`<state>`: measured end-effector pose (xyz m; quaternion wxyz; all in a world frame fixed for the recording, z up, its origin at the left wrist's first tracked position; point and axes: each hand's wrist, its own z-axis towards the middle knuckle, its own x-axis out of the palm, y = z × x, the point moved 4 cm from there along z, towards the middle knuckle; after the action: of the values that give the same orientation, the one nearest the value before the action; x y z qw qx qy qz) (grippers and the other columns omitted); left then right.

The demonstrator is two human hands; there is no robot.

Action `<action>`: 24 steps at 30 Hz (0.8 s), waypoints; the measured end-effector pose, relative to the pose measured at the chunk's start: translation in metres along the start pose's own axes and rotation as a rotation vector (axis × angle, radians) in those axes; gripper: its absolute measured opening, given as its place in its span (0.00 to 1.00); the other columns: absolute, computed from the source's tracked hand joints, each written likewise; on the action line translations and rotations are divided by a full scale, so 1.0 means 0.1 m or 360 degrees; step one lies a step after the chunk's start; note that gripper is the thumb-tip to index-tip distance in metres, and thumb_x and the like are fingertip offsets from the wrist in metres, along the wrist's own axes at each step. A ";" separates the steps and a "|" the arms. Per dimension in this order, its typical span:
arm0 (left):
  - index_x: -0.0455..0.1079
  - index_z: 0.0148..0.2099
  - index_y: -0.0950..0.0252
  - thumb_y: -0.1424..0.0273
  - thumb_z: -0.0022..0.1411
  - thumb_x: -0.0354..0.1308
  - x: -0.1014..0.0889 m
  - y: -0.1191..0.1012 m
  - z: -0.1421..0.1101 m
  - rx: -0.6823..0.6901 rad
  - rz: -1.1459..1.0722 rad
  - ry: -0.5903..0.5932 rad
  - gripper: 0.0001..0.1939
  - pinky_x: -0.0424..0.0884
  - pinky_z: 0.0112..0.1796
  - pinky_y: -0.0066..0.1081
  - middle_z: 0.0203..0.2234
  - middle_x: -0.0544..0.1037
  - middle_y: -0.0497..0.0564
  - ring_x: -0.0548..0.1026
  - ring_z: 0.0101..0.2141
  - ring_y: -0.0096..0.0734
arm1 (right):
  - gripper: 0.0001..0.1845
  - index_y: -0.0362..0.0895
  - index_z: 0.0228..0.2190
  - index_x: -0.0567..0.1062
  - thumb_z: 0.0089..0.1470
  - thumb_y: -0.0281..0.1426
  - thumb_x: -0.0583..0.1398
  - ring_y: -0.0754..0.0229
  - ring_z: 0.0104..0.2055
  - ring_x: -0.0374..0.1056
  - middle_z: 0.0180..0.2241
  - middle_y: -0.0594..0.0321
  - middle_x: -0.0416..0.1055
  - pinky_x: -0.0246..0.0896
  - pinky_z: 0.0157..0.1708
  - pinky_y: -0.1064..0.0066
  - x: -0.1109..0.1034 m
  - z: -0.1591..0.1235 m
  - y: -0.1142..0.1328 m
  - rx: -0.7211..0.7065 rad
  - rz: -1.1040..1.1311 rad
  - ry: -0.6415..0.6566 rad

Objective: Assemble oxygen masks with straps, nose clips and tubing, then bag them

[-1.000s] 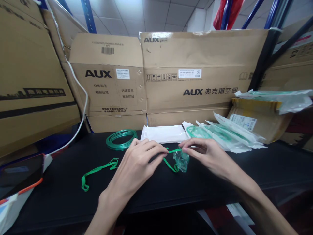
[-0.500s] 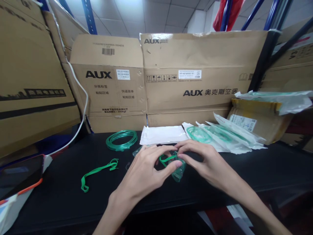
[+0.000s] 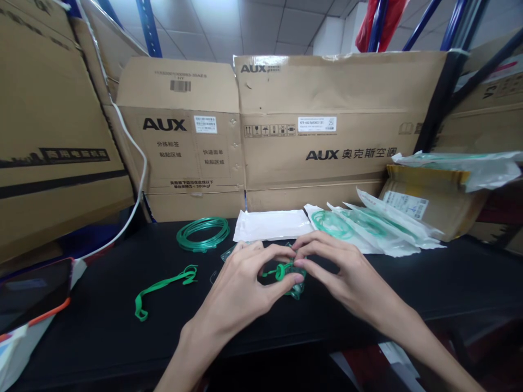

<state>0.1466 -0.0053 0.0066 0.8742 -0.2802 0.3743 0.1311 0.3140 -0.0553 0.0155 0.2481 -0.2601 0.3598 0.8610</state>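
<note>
A small clear green-tinted mask [image 3: 295, 289] with a green elastic strap [image 3: 274, 270] lies on the black table [image 3: 102, 337] in front of me. My left hand [image 3: 241, 288] and my right hand [image 3: 343, 272] meet over it, fingertips pinched on the strap and the mask between them. The hands hide most of the mask. A second loose green strap [image 3: 163, 286] lies to the left. Behind it rests a coil of green tubing [image 3: 203, 233].
A white sealed pouch [image 3: 273, 225] and several packaged tubing sets [image 3: 368, 226] lie behind my hands. Large AUX cardboard boxes [image 3: 286, 125] wall off the back and left. A phone in an orange case [image 3: 32, 291] lies at the left edge, a white cable [image 3: 137, 179] hanging above it.
My hands have drawn together over the mask and bunched the strap, which a second ago was stretched out between them. The mask has slid a little towards me.
</note>
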 end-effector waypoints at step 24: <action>0.72 0.49 0.49 0.59 0.62 0.65 -0.01 -0.01 0.00 0.0068 0.0070 -0.0100 0.14 0.61 0.41 0.34 0.37 0.79 0.41 0.71 0.31 0.31 | 0.06 0.47 0.36 0.72 0.65 0.25 0.57 0.60 0.48 0.68 0.44 0.63 0.72 0.62 0.48 0.67 -0.08 -0.01 0.05 -0.0171 -0.0185 -0.0113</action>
<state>0.1463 -0.0056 0.0077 0.8883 -0.2488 0.3553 0.1510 0.3170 -0.0612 0.0222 0.2961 -0.2629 0.2883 0.8718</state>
